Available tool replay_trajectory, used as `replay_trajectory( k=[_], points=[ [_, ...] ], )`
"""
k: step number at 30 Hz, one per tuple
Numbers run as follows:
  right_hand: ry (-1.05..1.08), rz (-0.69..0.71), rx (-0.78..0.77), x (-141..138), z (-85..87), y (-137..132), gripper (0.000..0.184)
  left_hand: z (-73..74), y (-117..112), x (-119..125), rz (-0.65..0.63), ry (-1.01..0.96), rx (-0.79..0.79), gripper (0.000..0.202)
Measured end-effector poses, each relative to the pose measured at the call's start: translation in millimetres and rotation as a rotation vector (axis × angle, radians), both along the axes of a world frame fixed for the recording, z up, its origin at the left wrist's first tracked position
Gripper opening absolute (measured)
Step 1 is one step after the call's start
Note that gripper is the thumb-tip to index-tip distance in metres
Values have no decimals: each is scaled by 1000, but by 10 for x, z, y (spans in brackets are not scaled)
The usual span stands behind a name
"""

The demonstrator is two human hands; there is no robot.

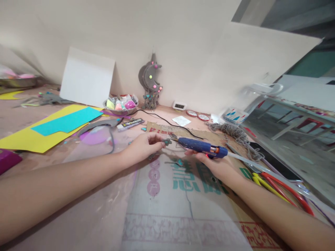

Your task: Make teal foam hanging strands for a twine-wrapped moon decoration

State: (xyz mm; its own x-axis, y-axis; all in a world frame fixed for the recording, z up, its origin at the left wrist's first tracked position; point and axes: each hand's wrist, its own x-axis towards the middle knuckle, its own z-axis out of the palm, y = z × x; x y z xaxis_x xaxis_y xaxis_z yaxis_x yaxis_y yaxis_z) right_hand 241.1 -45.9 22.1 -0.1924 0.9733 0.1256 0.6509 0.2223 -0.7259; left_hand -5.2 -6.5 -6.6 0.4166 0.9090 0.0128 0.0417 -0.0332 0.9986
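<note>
Currently, the left hand (142, 146) is pinching a small grey piece (166, 142) between thumb and fingers, above a printed sheet (167, 205) on the desk (163, 112). The right hand (216, 165) is gripping a blue glue gun (195, 144), its nozzle pointing toward the piece; whether they are touching, I cannot tell. A gap is separating the two hands. A translucent stick (244, 160) is jutting from the gun's rear, and a teal heart (180, 162) is lying below it. Farther back, a grey moon ornament (149, 81) is showing against the wall (193, 62), beside a bowl (120, 112) of bagged coloured lumps. On the right, grey cord (237, 136) is lying bundled.
</note>
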Motion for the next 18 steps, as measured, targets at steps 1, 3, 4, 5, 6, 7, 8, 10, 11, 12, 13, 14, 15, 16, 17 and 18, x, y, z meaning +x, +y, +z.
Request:
replay_trajectory(
  k=[1, 3, 4, 5, 6, 7, 8, 10, 11, 12, 13, 14, 15, 16, 17, 18],
  points=[
    [-25, -6, 7, 6, -7, 1, 29, -2, -5, 2, -6, -14, -10, 13],
    [-70, -34, 24, 14, -24, 5, 31, -4, -10, 4, -18, -29, -22, 12],
    [-82, -55, 25, 15, -31, 7, 33, -4, -12, 4, -23, -35, -23, 11],
    [-90, -77, 19, 15, -38, 8, 34, -2, -13, 4, -28, -38, -23, 11],
    [-99, -96, 10, 15, -44, 10, 35, 0, -15, 5, -33, -38, -25, 11],
    [-110, -111, 9, 15, -49, 11, 35, 3, -17, 5, -38, -36, -27, 11],
    [-122, -125, 18, 17, -54, 13, 35, 7, -19, 6, -38, -33, -27, 11],
    [-150, -140, 45, 27, -68, 17, 36, 14, -24, 8, -37, -21, -22, 12],
    [-161, -147, 55, 34, -76, 19, 36, 16, -26, 9, -36, -19, -21, 12],
    [-171, -156, 57, 41, -84, 21, 36, 16, -29, 10, -36, -19, -22, 13],
    [-180, -166, 54, 47, -92, 23, 36, 16, -30, 11, -35, -22, -25, 13],
    [-190, -175, 48, 52, -97, 24, 36, 16, -31, 11, -36, -24, -28, 14],
    [-198, -184, 44, 54, -101, 23, 36, 15, -31, 11, -34, -26, -31, 14],
    [-205, -188, 45, 53, -101, 22, 36, 16, -31, 11, -32, -24, -31, 14],
    [-209, -188, 53, 50, -99, 19, 35, 17, -31, 11, -30, -19, -27, 14],
    [-209, -185, 63, 44, -94, 16, 35, 18, -30, 10, -29, -13, -23, 14]
  ],
)
